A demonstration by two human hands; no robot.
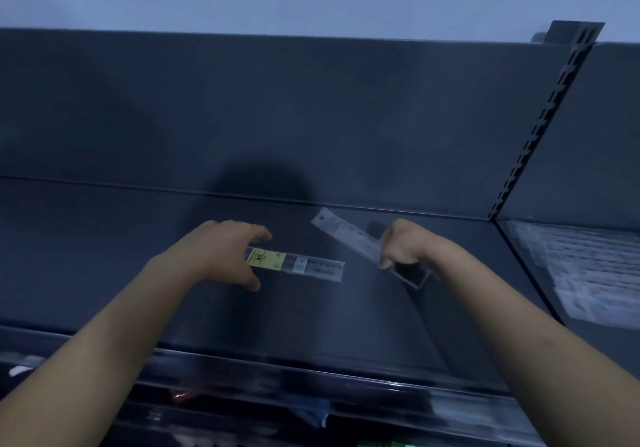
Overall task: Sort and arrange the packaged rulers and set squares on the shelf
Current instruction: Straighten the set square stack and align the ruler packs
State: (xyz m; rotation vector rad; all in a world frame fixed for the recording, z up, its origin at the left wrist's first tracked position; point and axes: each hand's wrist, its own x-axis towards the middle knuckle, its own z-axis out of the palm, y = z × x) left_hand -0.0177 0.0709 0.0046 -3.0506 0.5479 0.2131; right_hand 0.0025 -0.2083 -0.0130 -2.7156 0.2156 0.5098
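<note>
A packaged ruler with a yellow-green label (304, 266) lies flat on the dark grey shelf (104, 256), pointing left to right. My left hand (228, 252) hovers over its left end with fingers spread and thumb apart, and I cannot tell if it touches the pack. My right hand (403, 246) grips a second packaged ruler (346, 233) in a clear sleeve, held at a slant above the shelf, with its hang-hole end pointing up and left and its dark lower end sticking out below the fist.
A stack of clear packaged items (588, 270) lies on the neighbouring shelf at the right, past a slotted upright (540, 124). The shelf's back panel (277, 107) rises behind. Lower shelves at the bottom hold blurred goods (311, 412).
</note>
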